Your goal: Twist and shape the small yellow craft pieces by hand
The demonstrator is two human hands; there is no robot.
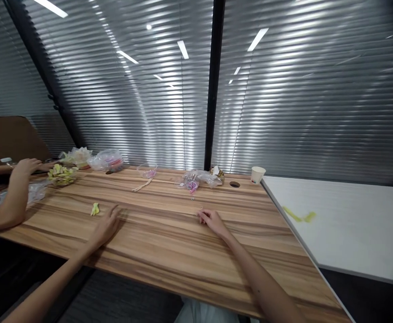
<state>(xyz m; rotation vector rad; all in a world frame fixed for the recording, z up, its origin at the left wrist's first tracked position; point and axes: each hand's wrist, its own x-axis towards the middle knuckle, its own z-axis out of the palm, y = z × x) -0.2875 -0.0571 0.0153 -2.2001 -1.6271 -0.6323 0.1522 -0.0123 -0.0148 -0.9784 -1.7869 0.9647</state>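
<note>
My left hand [107, 226] rests on the wooden table [156, 255], fingers apart and holding nothing. A small yellow-green piece [95, 209] lies just to its left. Farther right, my right hand [210, 218] is near the tabletop with its fingers curled together; what they hold, if anything, is too small to name. Beyond that hand, a plastic bag [205, 177] lies with a clump of pink and purple beads [192, 185] at its near side. Between the two hands but farther back are a clear dish [147, 170] and some pale cords [143, 185].
A paper cup [258, 174] stands at the back right, near a round table hole [234, 184]. At the left, another person's arms [16, 193] reach over the table beside yellow-green pieces [61, 175] and plastic bags [107, 160]. Yellow strips [299, 215] lie on a white table [351, 233].
</note>
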